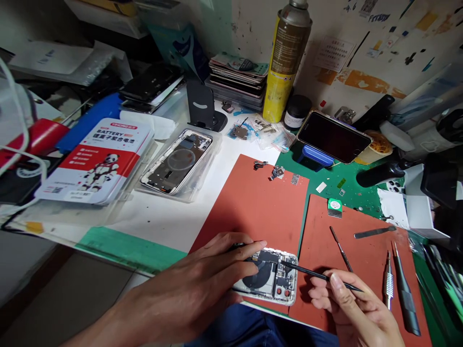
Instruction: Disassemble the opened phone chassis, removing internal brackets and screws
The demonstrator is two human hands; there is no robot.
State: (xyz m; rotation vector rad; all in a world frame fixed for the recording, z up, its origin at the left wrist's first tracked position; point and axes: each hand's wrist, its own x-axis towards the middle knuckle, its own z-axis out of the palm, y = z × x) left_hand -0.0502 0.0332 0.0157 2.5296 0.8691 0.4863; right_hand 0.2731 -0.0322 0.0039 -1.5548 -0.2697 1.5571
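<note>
An opened smartphone [269,282] lies near the front edge of a reddish-brown mat, its inner boards and two camera openings showing. My left hand [213,274] grips its left part, fingers across the inside and thumb at the near edge; the hand hides that end. Between the thumb and fingers of my right hand [343,299] is a slim black spudger [314,273]. The spudger's tip touches or hovers just over the boards near the phone's upper right; I cannot tell which. Small metal phone parts [278,172] lie at the mat's far end.
Screwdrivers [405,289], tweezers [374,232] and a thin dark tool [340,248] lie on the right mat [372,270]. A phone on a blue stand [333,137], a yellow spray can [287,62], an emptied phone housing [177,161] and a battery box [97,161] stand farther back.
</note>
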